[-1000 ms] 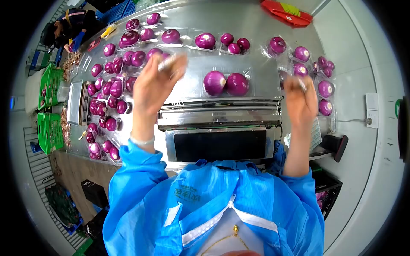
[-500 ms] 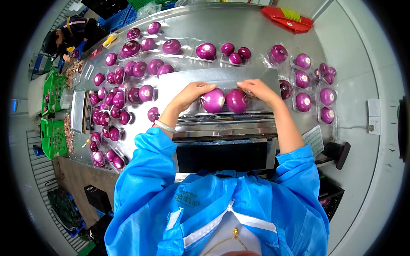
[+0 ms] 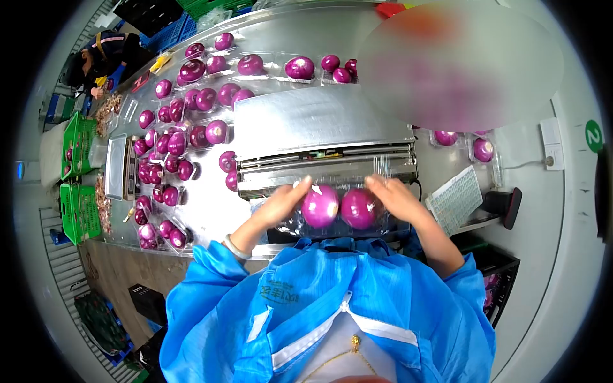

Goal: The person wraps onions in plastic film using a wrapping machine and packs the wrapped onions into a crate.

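A clear plastic tray (image 3: 348,232) carries two red onions, the left onion (image 3: 320,207) and the right onion (image 3: 359,209), with cling film around them. At the tray's left end my left hand (image 3: 285,205) grips it, thumb beside the onion. My right hand (image 3: 397,199) holds the other end, its fingers curled by the right onion. The tray is close in front of my body, just before the metal film-wrapping machine (image 3: 325,124). Film stretches between the machine's front and the tray near my right hand.
Several packed red onions (image 3: 206,99) cover the table at the left and back. A scale (image 3: 117,165) stands at the left, near green crates (image 3: 80,210). A printed sheet (image 3: 456,198) lies at the right. Another person (image 3: 108,54) is at the far left. The upper right is blurred.
Both hands have drawn the two-onion tray off the machine toward my body. The printed sheet shows more fully, and a blurred patch now hides the upper right.
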A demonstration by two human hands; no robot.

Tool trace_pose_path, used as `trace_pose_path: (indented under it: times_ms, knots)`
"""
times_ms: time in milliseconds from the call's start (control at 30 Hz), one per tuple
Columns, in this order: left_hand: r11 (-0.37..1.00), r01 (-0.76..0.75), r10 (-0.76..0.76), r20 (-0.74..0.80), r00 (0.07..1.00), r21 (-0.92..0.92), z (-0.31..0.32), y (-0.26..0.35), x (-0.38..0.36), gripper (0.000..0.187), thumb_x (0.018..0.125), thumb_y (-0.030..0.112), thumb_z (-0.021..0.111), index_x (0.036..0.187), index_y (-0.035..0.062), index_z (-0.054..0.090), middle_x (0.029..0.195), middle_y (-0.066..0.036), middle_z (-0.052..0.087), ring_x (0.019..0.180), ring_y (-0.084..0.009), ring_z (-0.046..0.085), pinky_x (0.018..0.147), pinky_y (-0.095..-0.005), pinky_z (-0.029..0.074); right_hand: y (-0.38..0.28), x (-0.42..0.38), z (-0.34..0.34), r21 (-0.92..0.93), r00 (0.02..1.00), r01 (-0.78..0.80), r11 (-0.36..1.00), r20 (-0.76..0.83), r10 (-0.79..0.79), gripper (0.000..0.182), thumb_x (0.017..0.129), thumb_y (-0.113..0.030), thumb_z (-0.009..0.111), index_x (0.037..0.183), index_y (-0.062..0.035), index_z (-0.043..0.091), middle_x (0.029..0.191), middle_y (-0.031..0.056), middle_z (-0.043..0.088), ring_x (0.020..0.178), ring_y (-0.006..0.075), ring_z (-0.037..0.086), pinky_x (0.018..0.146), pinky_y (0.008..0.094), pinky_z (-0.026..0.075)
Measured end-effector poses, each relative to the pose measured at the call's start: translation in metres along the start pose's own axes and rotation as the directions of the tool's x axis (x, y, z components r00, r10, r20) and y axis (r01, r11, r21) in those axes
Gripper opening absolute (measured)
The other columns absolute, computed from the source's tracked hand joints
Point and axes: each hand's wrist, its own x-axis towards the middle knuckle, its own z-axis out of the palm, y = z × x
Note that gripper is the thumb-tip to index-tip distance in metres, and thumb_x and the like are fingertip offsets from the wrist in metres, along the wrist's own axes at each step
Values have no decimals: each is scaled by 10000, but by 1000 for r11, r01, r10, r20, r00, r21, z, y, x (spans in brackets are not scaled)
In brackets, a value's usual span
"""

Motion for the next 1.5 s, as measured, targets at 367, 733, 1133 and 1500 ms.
trace_pose_path:
  times_ms: [367,733,1133,1500]
  knots:
    - [986,-168,147,-393,908,-20,47,-80,-1,296,896,314,670,899,18,648,592,-51,558,549,-121,542,530,-303,422,68,-41,58,468,911,-243,850,-191,366,329,924,-274,656,1086,8,608,732,48,609,609,82,536,524,250,411]
    - [852,-524,428,-596,679,14,62,-125,0,174,947,37,590,1000,54,425,700,21,405,606,-54,357,556,-214,319,99,-127,105,511,541,208,834,-770,337,99,953,-32,560,1022,-39,490,632,-44,483,533,0,344,470,199,259]
    - [413,-577,805,14,594,704,124,-96,67,512,869,58,537,1365,167,476,944,-130,626,746,-299,652,665,-373,520,199,-76,267,790,624,603,112,-555,550,436,1016,-397,405,1286,-69,508,1177,100,612,1000,233,636,876,356,529]
    - [594,-419,803,478,356,-687,157,-25,-86,358,890,134,652,1195,46,487,956,-118,567,852,-235,570,766,-363,479,62,-194,216,681,987,153,717,-66,-148,373,949,-339,524,1169,-42,576,1111,146,642,992,296,640,787,436,498]
